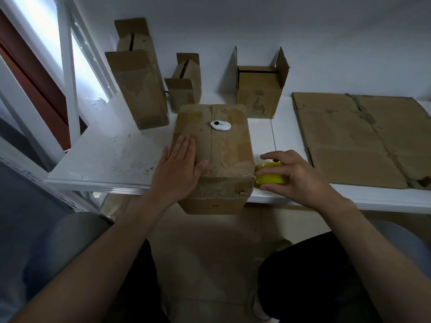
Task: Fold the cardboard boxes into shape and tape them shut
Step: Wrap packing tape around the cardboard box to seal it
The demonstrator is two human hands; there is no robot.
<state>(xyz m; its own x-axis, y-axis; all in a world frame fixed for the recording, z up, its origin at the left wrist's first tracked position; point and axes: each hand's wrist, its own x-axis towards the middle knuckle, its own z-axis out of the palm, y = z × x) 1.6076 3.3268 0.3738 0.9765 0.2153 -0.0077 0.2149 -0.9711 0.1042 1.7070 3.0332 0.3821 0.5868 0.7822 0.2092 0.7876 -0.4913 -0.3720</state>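
Note:
A closed cardboard box point(224, 145) lies on the white table point(109, 157), its near end hanging over the front edge. My left hand point(179, 169) presses flat on the box's top left, fingers straight. At the box's near right corner, my right hand point(296, 176) grips a yellow tape roll point(270, 177), and a strip of clear tape runs from it across the box's near edge. A small white cutter point(220, 125) rests on top of the box near its far end.
Three folded boxes with open flaps stand along the wall: a tall one point(140, 89) at left, a small one point(185, 82), and one point(258, 89) behind the worked box. A flattened cardboard sheet point(359, 138) covers the table's right side. White shelf posts point(67, 66) rise at left.

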